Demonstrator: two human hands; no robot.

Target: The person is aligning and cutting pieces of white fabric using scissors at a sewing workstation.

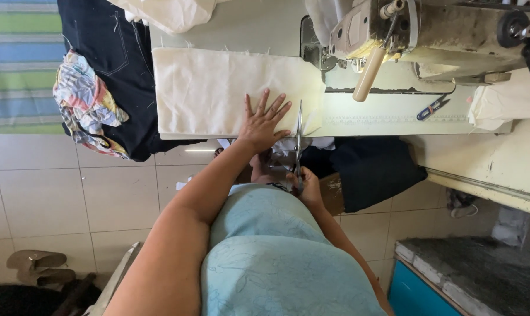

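A folded piece of cream fabric (pixel 212 90) lies flat on the sewing table (pixel 388 117). My left hand (pixel 265 120) presses down on the fabric's near right corner, fingers spread. My right hand (pixel 307 186), low at the table's edge, grips the handles of long metal scissors (pixel 299 137). The blades point away from me along the right edge of the fabric, just beside my left fingers. A sewing machine (pixel 440 35) stands at the far right of the table, its head close to the fabric's far right corner.
Small blue thread snips (pixel 432 107) lie on the table right of the scissors. A dark denim garment (pixel 115 52) and a floral cloth (pixel 86 102) hang at the table's left end. Dark cloth (pixel 373 169) hangs below the table. Sandals (pixel 39 266) sit on the tiled floor.
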